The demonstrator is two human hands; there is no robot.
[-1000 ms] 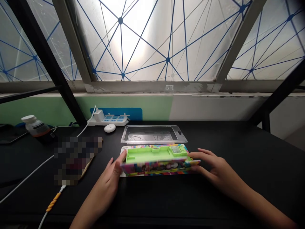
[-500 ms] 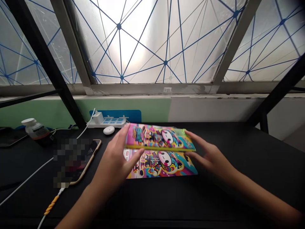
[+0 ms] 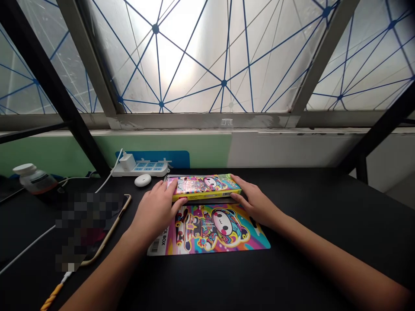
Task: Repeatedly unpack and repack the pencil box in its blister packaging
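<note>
One colourful cartoon-printed rectangular pencil box (image 3: 204,185) sat closed, contents unseen, on the black bench (image 3: 324,224). The left hand (image 3: 155,211) and right hand (image 3: 256,203) clasped its two ends. One matching printed card (image 3: 210,229) lay just in front.

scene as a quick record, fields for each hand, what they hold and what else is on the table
left hand: grips the left end of the pencil box
right hand: grips its right end
pencil box: closed, cartoon lid up, lengthwise beyond the printed card
printed card: flat on the black table, nearer the person
other: power strip, white oval case, bottle at back left
</note>
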